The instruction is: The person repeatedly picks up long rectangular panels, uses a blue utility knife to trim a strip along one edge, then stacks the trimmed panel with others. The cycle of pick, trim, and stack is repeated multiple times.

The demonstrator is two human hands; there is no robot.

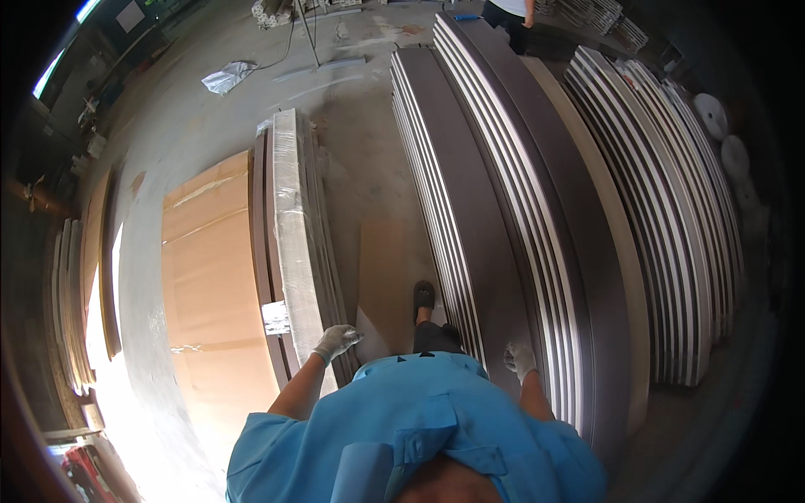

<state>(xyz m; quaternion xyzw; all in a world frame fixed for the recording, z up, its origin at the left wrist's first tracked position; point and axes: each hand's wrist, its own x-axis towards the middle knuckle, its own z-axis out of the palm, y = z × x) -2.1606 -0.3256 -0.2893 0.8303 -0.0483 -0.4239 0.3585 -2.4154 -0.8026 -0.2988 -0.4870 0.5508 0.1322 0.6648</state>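
My left hand (337,342), in a pale work glove, is held out beside a long plastic-wrapped bundle (295,218). Its fingers point to the right, partly bent and slightly apart, and I see nothing in them. On the other side my right hand (520,359), gloved too, hangs over a stack of long brown panels (457,168) with white edges. Its fingers are curled in and no object shows in them. Whether it touches the panel top cannot be made out. One foot in a dark shoe (424,295) is forward on the floor between the bundle and the stack.
A taller brown panel stack (537,126) and striped panel stacks (646,218) stand to the right. Leftward lies a large cardboard-covered stack (214,268). A brown sheet (381,268) lies on the floor ahead. Another person (510,15) stands at the far end. White rolls (711,116) are far right.
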